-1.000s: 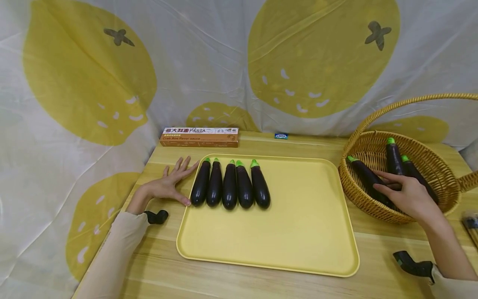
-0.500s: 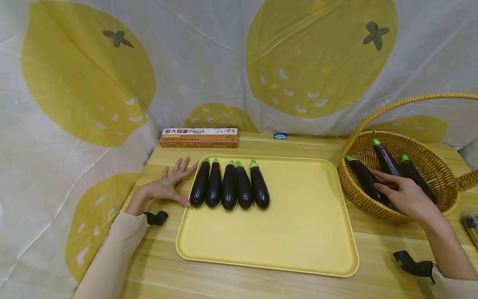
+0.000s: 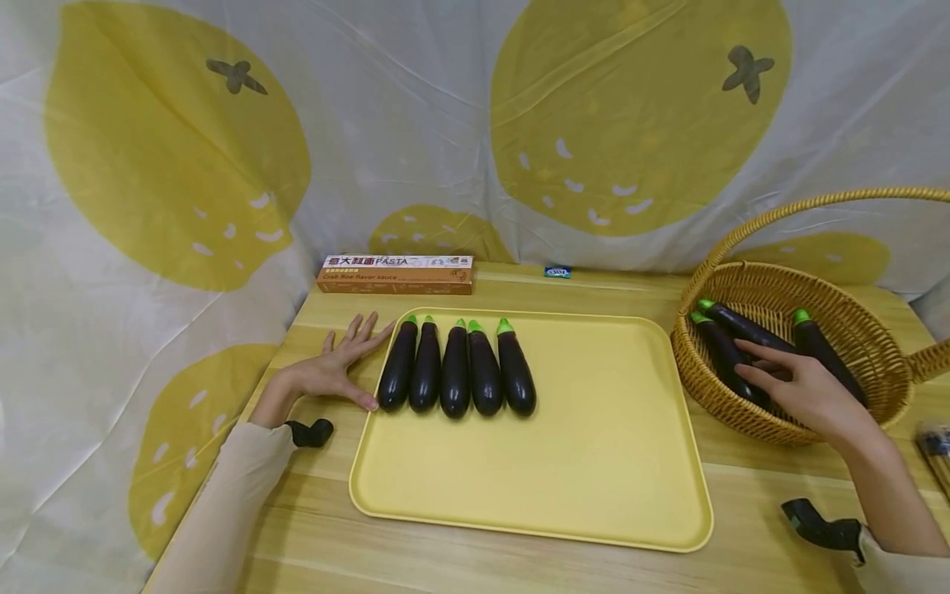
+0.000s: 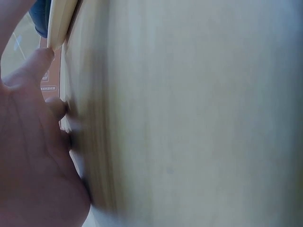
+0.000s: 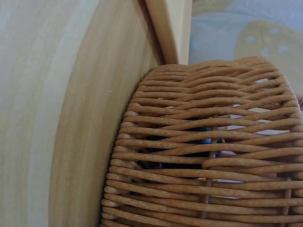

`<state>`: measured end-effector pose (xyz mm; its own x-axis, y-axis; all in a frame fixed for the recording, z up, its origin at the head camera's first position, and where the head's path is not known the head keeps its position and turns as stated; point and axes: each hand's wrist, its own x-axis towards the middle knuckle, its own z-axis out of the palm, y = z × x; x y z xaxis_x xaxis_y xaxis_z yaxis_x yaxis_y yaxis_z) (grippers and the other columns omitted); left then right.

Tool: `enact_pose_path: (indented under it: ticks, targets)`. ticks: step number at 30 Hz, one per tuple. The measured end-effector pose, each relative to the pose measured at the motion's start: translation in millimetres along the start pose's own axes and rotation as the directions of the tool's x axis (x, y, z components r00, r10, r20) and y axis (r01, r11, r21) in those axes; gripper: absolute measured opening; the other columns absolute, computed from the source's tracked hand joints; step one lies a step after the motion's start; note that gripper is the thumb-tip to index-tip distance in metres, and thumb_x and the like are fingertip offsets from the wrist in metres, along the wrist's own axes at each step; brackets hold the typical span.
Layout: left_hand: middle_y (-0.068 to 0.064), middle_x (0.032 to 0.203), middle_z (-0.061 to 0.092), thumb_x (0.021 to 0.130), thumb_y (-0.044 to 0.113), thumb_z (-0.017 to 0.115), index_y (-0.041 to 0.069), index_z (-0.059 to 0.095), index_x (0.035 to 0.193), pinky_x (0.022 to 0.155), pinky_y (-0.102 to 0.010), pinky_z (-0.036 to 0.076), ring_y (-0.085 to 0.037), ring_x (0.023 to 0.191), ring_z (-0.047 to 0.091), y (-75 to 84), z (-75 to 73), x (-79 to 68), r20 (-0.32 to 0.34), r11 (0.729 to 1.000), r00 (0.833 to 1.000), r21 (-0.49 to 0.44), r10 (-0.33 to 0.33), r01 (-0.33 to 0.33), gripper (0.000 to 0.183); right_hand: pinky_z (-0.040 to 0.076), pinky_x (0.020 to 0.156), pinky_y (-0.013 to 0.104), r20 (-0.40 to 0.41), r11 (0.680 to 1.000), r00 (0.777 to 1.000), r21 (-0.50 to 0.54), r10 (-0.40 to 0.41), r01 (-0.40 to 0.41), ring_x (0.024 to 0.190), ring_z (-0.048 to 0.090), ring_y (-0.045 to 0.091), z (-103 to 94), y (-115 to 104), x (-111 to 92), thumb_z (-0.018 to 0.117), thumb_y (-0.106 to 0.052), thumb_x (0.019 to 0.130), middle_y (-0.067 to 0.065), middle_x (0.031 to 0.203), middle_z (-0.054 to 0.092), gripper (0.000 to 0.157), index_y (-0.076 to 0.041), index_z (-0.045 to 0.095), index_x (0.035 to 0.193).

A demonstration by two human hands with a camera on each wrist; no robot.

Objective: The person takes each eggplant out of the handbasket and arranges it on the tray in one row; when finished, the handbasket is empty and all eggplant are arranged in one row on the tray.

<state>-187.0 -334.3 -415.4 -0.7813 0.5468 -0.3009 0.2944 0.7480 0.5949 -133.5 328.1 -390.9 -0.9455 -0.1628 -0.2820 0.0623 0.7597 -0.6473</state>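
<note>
Several dark purple eggplants with green stem ends are in view. A row of them (image 3: 455, 371) lies side by side on the left part of a yellow tray (image 3: 579, 495). My left hand (image 3: 330, 367) rests on the table at the tray's left edge, fingers spread, thumb tip at the rim beside the outermost eggplant. Inside the wicker basket (image 3: 712, 412) on the right, my right hand (image 3: 805, 392) has curled fingers and thumb on the leftmost eggplant (image 3: 720, 351). A second eggplant (image 3: 750, 324) slants against that one, partly behind the hand. The third (image 3: 824, 351) lies at the right.
A pasta box (image 3: 396, 276) stands behind the tray, with a small blue packet (image 3: 557, 271) farther right. The basket's tall handle (image 3: 801, 202) arches over it. Close to the right edge lies a dark-topped bundle (image 3: 937, 450). A lemon-print cloth (image 3: 416, 124) hangs behind the table.
In the basket, the middle eggplant's stem end has swung left until it lies against the leftmost eggplant. My right hand has shifted slightly left; the left hand keeps its place.
</note>
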Motion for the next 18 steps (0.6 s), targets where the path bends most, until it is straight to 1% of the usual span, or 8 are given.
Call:
enact_pose_path:
  ticks: [2, 4, 12, 15, 17, 18]
  targets:
    - [-0.021, 0.170, -0.026, 0.077, 0.041, 0.091, 0.018, 0.005, 0.169, 0.112, -0.077, -0.023, -0.046, 0.154, -0.032, -0.1, 0.1, 0.2, 0.001, 1.000, 1.000, -0.003, 0.003, -0.003, 0.128, 0.037, 0.046, 0.034, 0.021, 1.000, 1.000, 0.018, -0.001, 0.000, 0.045, 0.035, 0.011, -1.7, 0.9, -0.7, 0.042, -0.043, 0.112, -0.004, 0.057, 0.039, 0.067, -0.007, 0.023, 0.165]
    - [-0.021, 0.170, -0.026, 0.077, 0.041, 0.091, 0.018, 0.005, 0.168, 0.112, -0.077, -0.024, -0.046, 0.153, -0.032, -0.1, 0.0, 0.4, 0.001, 1.000, 1.000, -0.003, 0.007, -0.007, 0.128, 0.037, 0.044, 0.035, 0.034, 0.999, 0.999, 0.035, -0.010, 0.008, 0.043, 0.033, 0.011, -2.7, 2.1, -1.1, 0.041, -0.040, 0.112, -0.007, 0.053, 0.034, 0.066, -0.007, 0.022, 0.165]
    - [-0.021, 0.169, -0.027, 0.077, 0.041, 0.091, 0.016, 0.005, 0.168, 0.112, -0.077, -0.024, -0.046, 0.153, -0.033, 0.3, 0.0, 0.1, 0.001, 1.000, 1.000, -0.001, 0.006, -0.006, 0.128, 0.036, 0.045, 0.034, 0.048, 0.999, 0.999, 0.044, -0.010, 0.008, 0.049, 0.039, 0.014, -2.5, 1.8, 1.1, 0.046, -0.041, 0.111, -0.004, 0.059, 0.041, 0.069, -0.008, 0.021, 0.166]
    - [-0.021, 0.170, -0.027, 0.077, 0.041, 0.091, 0.017, 0.005, 0.168, 0.112, -0.077, -0.024, -0.046, 0.153, -0.033, 0.0, 0.2, -0.3, 0.000, 1.000, 1.000, -0.002, 0.005, -0.005, 0.128, 0.037, 0.046, 0.034, 0.037, 0.999, 0.999, 0.036, -0.011, 0.010, 0.052, 0.043, 0.016, -2.6, 1.5, 1.7, 0.048, -0.041, 0.110, 0.002, 0.064, 0.048, 0.068, -0.008, 0.023, 0.165]
    - [-0.021, 0.170, -0.027, 0.077, 0.041, 0.091, 0.018, 0.005, 0.168, 0.112, -0.077, -0.024, -0.046, 0.153, -0.033, -0.3, 0.5, -0.5, -0.001, 1.000, 1.000, -0.011, 0.007, -0.007, 0.128, 0.037, 0.047, 0.034, 0.021, 0.999, 0.999, 0.043, -0.030, 0.029, 0.056, 0.048, 0.018, -3.2, 1.7, 1.5, 0.048, -0.037, 0.111, 0.017, 0.081, 0.062, 0.067, -0.007, 0.023, 0.165]
    - [-0.021, 0.170, -0.026, 0.077, 0.041, 0.091, 0.018, 0.005, 0.169, 0.112, -0.077, -0.024, -0.046, 0.154, -0.032, -0.6, 0.7, -0.7, -0.001, 1.000, 1.000, -0.014, 0.006, -0.006, 0.127, 0.037, 0.048, 0.035, 0.005, 0.999, 0.999, 0.042, -0.036, 0.035, 0.058, 0.050, 0.019, -3.6, 1.5, 1.2, 0.049, -0.037, 0.111, 0.022, 0.092, 0.065, 0.066, -0.007, 0.025, 0.164]
